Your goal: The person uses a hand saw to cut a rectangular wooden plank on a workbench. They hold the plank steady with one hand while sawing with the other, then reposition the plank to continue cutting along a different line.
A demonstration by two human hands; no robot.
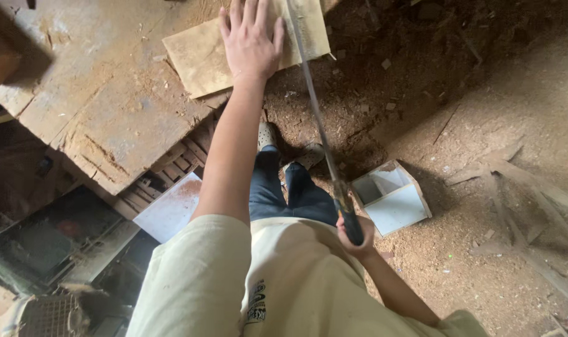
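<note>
Currently a sawing step is in hand, judged from the pose. The flat pale rectangular wooden board (199, 53) lies on the worn, dust-covered wooden desk (90, 106), with its right end past the desk edge. The left hand (249, 40) is spread flat, palm down, fingers splayed, and pressed on the board to pin it. The right hand (355, 234) is closed in a fist around the dark handle of the long thin-bladed handsaw (315, 118); the blade runs up from the handle and meets the board just beside the left hand's little-finger side. How deep the cut goes cannot be told; the top of the blade is cut off by the frame.

Next move, as a judgement: a steady stroke along the blade line is called for, with the board kept clamped and the fingers held clear of the teeth.

Below, a small white open box (393, 196) lies on the sawdust-covered floor (484, 249), near the feet. A pale flat panel (171, 209) leans under the desk edge.
</note>
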